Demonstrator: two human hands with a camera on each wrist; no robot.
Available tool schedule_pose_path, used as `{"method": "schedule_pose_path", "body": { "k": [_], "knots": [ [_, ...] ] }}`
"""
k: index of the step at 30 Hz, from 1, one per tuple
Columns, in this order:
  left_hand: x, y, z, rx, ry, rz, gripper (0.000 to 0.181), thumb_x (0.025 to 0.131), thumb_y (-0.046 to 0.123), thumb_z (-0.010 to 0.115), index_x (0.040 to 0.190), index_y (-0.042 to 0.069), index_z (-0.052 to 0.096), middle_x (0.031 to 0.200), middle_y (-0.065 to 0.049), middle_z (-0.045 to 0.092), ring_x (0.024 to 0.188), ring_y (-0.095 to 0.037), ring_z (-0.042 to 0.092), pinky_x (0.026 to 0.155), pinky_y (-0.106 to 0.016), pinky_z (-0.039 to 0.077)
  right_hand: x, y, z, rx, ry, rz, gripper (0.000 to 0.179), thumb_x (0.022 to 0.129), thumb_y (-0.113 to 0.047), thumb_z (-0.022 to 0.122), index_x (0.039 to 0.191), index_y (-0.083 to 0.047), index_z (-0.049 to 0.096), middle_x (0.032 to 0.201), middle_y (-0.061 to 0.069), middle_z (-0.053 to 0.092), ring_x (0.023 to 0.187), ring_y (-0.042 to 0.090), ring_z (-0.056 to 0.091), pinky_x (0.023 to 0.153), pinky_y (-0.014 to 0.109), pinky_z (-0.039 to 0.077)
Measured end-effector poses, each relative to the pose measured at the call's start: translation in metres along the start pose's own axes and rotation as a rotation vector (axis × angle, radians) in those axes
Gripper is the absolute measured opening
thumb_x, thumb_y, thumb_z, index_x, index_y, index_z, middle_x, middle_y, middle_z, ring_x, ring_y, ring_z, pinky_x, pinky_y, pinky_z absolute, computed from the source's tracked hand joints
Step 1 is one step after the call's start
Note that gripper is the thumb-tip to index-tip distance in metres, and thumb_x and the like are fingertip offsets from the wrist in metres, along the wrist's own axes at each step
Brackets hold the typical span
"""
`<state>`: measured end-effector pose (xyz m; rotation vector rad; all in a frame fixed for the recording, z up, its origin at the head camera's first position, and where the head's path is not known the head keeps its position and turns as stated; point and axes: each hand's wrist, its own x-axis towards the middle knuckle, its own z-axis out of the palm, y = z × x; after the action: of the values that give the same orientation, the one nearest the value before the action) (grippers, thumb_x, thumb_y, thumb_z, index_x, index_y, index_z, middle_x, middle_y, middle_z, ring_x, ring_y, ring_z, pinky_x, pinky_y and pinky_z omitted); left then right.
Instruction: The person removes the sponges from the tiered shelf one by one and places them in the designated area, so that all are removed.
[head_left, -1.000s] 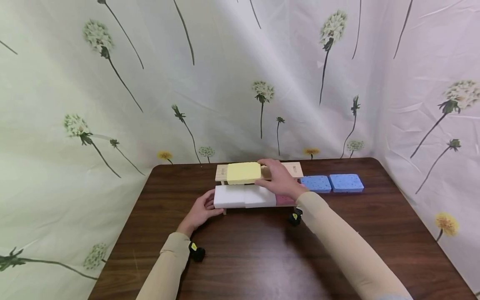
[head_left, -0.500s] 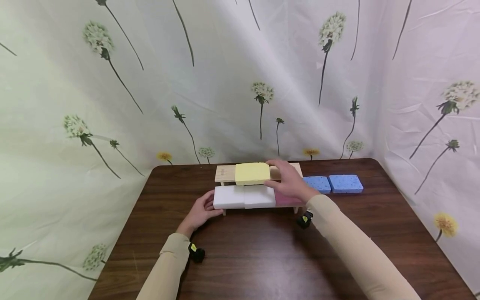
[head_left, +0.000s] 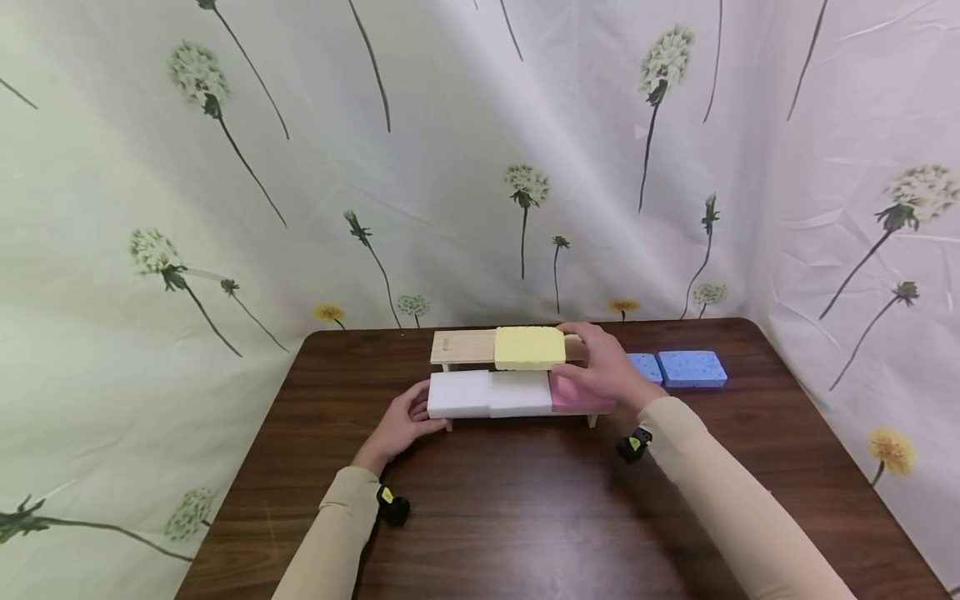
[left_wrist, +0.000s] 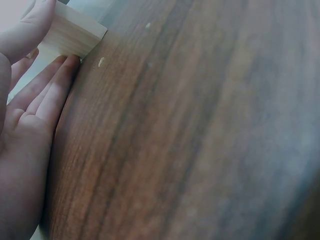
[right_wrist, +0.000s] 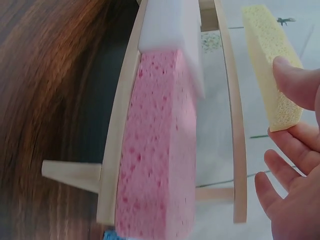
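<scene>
The right hand [head_left: 606, 365] pinches the yellow sponge [head_left: 529, 347] near the pink sponge [right_wrist: 150, 150]; the left hand [head_left: 397, 423], fingers extended, touches the left end of the wooden rack [head_left: 463, 347].

Left hand [left_wrist: 27, 130], right hand [right_wrist: 306, 187] cut off in wrist views; one blue sponge [head_left: 646, 367] partly hidden.
</scene>
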<state>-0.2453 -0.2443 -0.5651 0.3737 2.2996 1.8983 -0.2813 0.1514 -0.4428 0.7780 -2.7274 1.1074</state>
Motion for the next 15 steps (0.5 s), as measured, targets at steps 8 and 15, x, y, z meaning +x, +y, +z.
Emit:
{"method": "schedule_pose_path", "body": {
  "k": [8, 15],
  "knots": [
    [0.001, 0.001, -0.001, 0.02, 0.003, -0.009, 0.083, 0.088, -0.001, 0.084, 0.158, -0.001, 0.039, 0.155, -0.029, 0.048, 0.142, -0.043, 0.05, 0.108, -0.03, 0.052, -0.007, 0.007, -0.016, 0.02, 0.041, -0.023, 0.062, 0.089, -0.019, 0.087, 0.142, -0.004, 0.058, 0.14, 0.017, 0.062, 0.134, 0.04, 0.055, 0.11, 0.059, 0.047],
    [0.001, 0.002, 0.001, 0.013, 0.005, -0.009, 0.083, 0.088, -0.002, 0.083, 0.158, -0.002, 0.039, 0.155, -0.03, 0.048, 0.142, -0.043, 0.049, 0.107, -0.029, 0.052, -0.012, 0.019, -0.028, 0.03, 0.063, -0.002, 0.062, 0.088, -0.02, 0.088, 0.142, -0.006, 0.059, 0.141, 0.015, 0.062, 0.132, 0.038, 0.057, 0.106, 0.06, 0.049]
  ]
}}
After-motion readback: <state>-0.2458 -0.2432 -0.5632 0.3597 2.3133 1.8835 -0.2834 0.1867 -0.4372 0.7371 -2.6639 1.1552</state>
